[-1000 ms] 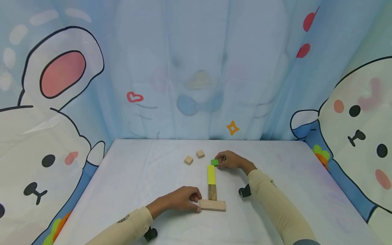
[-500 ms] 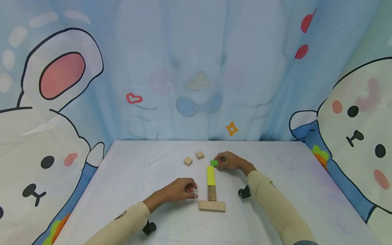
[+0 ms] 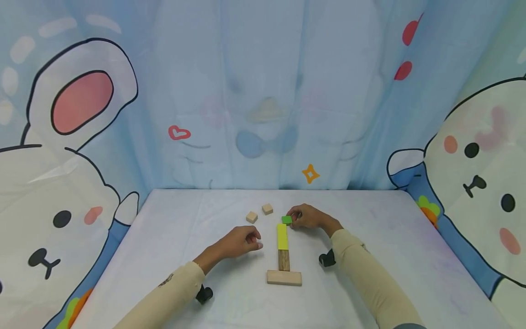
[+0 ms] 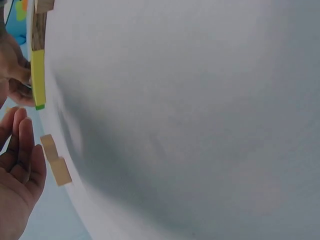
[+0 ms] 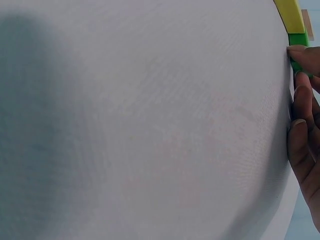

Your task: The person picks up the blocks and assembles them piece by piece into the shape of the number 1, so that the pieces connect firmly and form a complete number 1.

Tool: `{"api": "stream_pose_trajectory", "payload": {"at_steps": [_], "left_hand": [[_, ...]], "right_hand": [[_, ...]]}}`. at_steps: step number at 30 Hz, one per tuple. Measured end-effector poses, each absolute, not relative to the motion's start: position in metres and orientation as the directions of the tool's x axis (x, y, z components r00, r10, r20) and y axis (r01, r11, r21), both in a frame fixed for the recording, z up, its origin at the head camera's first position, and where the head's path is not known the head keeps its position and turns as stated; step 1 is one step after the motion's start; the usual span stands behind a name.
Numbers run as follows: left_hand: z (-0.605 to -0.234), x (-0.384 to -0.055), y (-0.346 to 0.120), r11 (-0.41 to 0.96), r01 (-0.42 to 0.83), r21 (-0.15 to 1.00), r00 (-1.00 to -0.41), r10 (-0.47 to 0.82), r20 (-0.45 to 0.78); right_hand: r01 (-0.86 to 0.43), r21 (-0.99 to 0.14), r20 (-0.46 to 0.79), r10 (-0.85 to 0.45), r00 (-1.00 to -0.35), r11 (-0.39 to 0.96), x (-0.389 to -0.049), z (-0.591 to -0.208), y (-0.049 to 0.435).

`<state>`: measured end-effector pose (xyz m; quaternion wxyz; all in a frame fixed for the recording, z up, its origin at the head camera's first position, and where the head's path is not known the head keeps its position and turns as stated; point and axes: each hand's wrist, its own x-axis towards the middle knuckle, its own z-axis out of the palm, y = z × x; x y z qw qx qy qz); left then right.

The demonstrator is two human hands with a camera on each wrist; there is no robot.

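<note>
A green block [image 3: 286,220] lies at the far end of a row of blocks, and my right hand [image 3: 306,216] pinches it from the right. In the right wrist view, thumb and fingertips meet on the green block [image 5: 299,40], which touches the yellow block's end. Nearer in the row come the yellow block [image 3: 282,236], a dark brown block [image 3: 284,260] and a pale wooden plank [image 3: 284,278] laid crosswise. My left hand [image 3: 238,241] hovers left of the yellow block, holding nothing, its fingers relaxed.
Two small plain wooden cubes [image 3: 251,217] sit beyond my left hand, left of the green block. The white-covered table [image 3: 349,292] ends at a blue printed curtain [image 3: 263,91] behind. A black wrist camera [image 3: 327,258] hangs under the right forearm.
My left hand has let go of the pale plank's left end and moved away from me, towards the small cubes. The right hand stays at the green block.
</note>
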<state>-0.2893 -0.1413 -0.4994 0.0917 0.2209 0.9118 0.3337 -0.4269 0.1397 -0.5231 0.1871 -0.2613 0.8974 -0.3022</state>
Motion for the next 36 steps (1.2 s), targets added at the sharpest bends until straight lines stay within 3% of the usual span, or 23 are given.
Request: {"api": "stream_pose_trajectory", "payload": {"at_steps": [14, 36], "left_hand": [[-0.495, -0.320, -0.138, 0.684, 0.352, 0.639, -0.913, 0.401, 0.074], [-0.489, -0.349, -0.124, 0.697, 0.220, 0.682, -0.972, 0.217, 0.091]], "right_hand": [[-0.344, -0.659, -0.181, -0.584, -0.791, 0.669, -0.427, -0.523, 0.140], [-0.316, -0.652, -0.199, -0.557, -0.806, 0.689, -0.425, -0.522, 0.140]]}}
